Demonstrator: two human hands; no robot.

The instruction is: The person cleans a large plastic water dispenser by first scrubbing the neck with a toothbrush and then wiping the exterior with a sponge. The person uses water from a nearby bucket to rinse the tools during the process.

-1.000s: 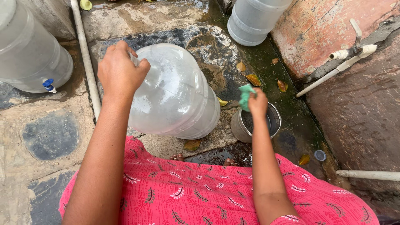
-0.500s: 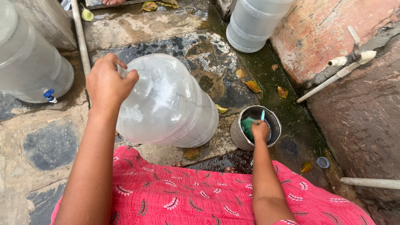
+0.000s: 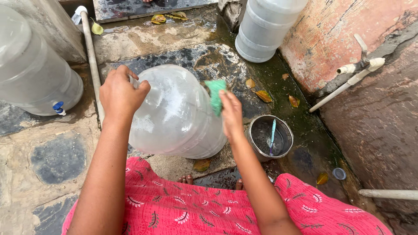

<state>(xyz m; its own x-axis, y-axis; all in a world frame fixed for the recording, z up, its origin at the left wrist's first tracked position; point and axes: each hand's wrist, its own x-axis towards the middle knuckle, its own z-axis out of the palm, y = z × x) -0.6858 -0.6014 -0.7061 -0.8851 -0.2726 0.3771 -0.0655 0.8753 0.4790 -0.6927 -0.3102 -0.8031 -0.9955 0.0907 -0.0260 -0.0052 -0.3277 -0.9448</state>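
A big clear plastic water jug (image 3: pixel 176 114) lies tilted on the wet stone floor in front of me. My left hand (image 3: pixel 120 93) grips its neck end at the upper left. My right hand (image 3: pixel 230 112) holds a green scrub sponge (image 3: pixel 216 95) against the jug's right side. Just right of that hand stands a small steel pot (image 3: pixel 270 138) with dark water and a light blue toothbrush (image 3: pixel 272 135) in it.
Another large jug with a blue tap (image 3: pixel 32 72) lies at the left, a third jug (image 3: pixel 267 28) stands at the back. A white pipe (image 3: pixel 91 56) runs along the floor. A tap and pipe (image 3: pixel 355 74) jut from the red wall. Fallen leaves (image 3: pixel 263 95) and a small cap (image 3: pixel 338 173) lie nearby.
My right hand lifted the green sponge out of the steel pot and brought it left onto the jug's side. My left hand kept its hold on the jug's neck.
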